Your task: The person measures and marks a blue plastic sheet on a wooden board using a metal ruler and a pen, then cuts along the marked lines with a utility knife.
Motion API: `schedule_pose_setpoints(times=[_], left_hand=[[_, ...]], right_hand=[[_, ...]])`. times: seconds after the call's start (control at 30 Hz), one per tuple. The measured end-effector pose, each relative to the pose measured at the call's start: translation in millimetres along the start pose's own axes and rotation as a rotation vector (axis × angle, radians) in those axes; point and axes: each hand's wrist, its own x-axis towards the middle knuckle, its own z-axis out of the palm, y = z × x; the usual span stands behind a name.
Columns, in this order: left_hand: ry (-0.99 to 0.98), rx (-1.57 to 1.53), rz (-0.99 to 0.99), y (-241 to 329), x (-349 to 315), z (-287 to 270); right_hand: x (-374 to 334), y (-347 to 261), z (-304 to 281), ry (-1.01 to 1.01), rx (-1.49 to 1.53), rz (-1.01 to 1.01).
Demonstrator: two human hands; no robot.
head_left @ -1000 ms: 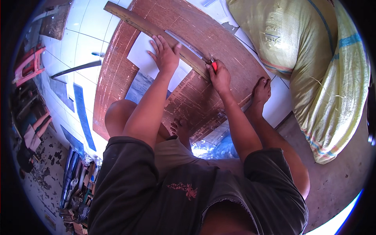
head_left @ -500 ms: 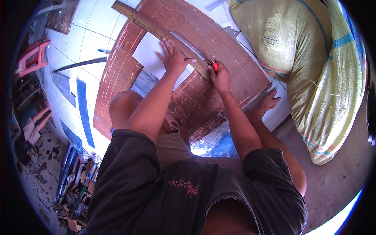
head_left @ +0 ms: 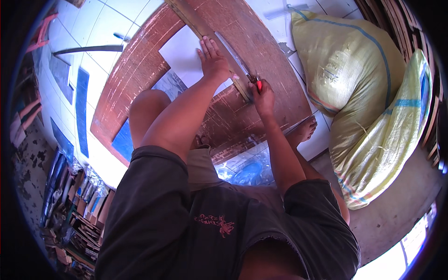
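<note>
My left hand [head_left: 215, 64] lies with its fingers stretched out, pressing on a long narrow wooden strip [head_left: 189, 22] and the white sheet [head_left: 181, 52] beside it. That strip runs slantwise over the sheet, and a thin pale edge of the sheet shows along its right side. My right hand [head_left: 264, 100] is closed around a red-handled cutter [head_left: 259, 85] near the strip's lower end. The cutter's tip is close to the strip's right side; whether it touches the sheet is too small to tell. Underneath is a scratched reddish-brown board [head_left: 266, 44].
Large yellow woven sacks [head_left: 345, 70] stand at the right of the board. Dark flat strips [head_left: 82, 112] lie on white tiles to the left. Clear plastic [head_left: 249, 172] is in front of me, and stacked wood pieces [head_left: 86, 224] are at the lower left.
The whole view has shifted, bringing more of the sacks into sight. My left hand still presses on the strip, and my right hand still grips the cutter beside its lower end.
</note>
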Motion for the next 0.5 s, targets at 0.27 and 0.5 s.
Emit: schedule_pose_setpoints(times=[0.27, 0.5], left_hand=[[0.032, -0.044, 0.003, -8.0, -1.4, 4.9], [0.077, -0.111, 0.03, -7.6, 2.1, 11.9]], right_hand=[[56.9, -80.1, -13.9, -0.137, -0.035, -0.089], [121.0, -147.8, 27.3, -0.339, -0.407, -0.164]])
